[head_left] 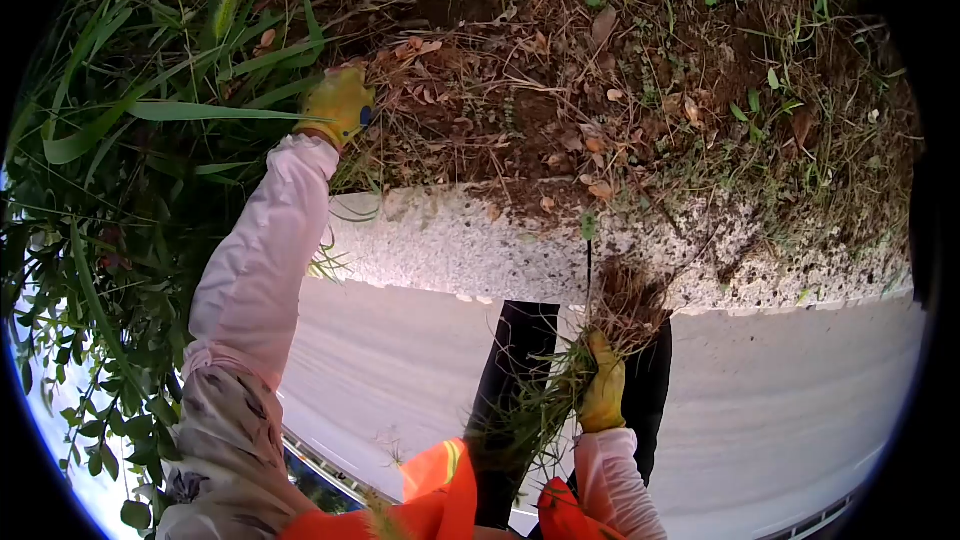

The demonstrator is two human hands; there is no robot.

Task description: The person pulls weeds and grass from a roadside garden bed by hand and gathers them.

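My left hand (338,105), in a yellow glove, reaches into the tall grass (265,65) at the edge of the soil. Its fingers look curled around the base of the blades, though they are partly hidden. A long green blade passes across the wrist. Down in front of my legs, my right hand (605,390), also gloved in yellow, is closed around a bunch of pulled weeds (540,405). The brown roots (628,308) of that bunch point toward the curb, and its green tops hang toward my body.
A pale, rough stone curb (450,245) runs across, with loose soil scattered on it. Beyond lies brown soil (530,130) with dry leaves and small sprouts. Leafy shrubs (100,380) crowd the left side. Grey pavement (770,380) lies under my dark-trousered legs (515,350).
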